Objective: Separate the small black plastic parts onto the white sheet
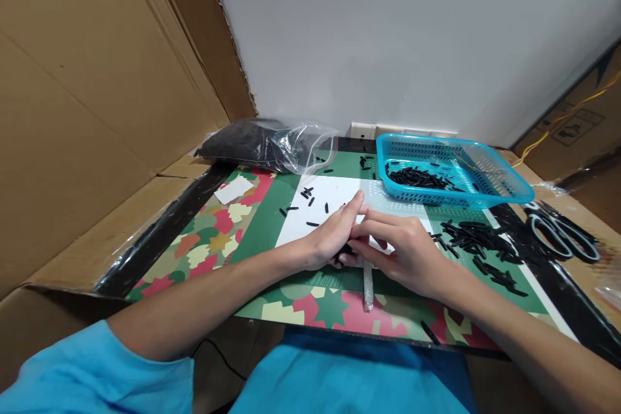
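My left hand [337, 233] is turned on its side over the white sheet [295, 229], thumb up and fingers curled round several small black pieces [343, 251]. Close against its palm, my right hand [400, 246] has its fingertips pinched together; what they grip is hidden. A narrow pale strip [368, 288] sticks out toward me from beneath the hands. More slim black pieces [306, 193] lie scattered on the sheet beyond my left hand. To the right of my right hand is a loose pile of the same black pieces [473, 236].
A blue plastic basket [458, 197] with black pieces inside stands at the back right. Scissors [557, 236] lie at the right edge. A clear bag of dark contents [252, 142] rests at the back left, near a small white paper [233, 189]. Cardboard [97, 77] walls the left side.
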### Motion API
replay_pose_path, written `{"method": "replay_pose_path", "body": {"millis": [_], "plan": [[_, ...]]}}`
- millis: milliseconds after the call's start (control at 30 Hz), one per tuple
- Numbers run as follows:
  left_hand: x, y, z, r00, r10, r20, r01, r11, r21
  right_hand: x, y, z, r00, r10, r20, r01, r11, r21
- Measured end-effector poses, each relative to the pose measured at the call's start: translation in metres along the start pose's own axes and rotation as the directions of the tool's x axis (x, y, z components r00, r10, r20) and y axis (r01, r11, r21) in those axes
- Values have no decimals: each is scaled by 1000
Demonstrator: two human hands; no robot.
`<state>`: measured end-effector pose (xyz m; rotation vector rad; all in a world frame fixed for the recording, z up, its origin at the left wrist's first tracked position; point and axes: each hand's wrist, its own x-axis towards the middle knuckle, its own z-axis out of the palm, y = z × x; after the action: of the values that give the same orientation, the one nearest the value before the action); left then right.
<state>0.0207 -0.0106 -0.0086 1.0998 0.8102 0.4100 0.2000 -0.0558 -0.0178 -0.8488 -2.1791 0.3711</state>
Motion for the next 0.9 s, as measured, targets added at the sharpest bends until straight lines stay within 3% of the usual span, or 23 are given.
{"method": "replay_pose_path", "body": {"millis": [167,267,467,667,900], "plan": [[0,3,1,999,-46,1,46,999,7,11,-8,-11,974,163,159,-187,971,149],[0,3,1,999,-52,5,52,998,22,13,-10,-13,971,168,172,-203,956,211],[-2,8,-3,996,-90,-25,89,995,-37,9,-1,-14,998,43,-56,-33,984,173],[-8,21,-4,997,-35,-64,24,986,-165,6,12,-24,943,113,-312,-102,994,49],[-10,19,-1,989,147,14,-145,984,-104,5,15,-25,922,205,-328,-181,978,105]]}}
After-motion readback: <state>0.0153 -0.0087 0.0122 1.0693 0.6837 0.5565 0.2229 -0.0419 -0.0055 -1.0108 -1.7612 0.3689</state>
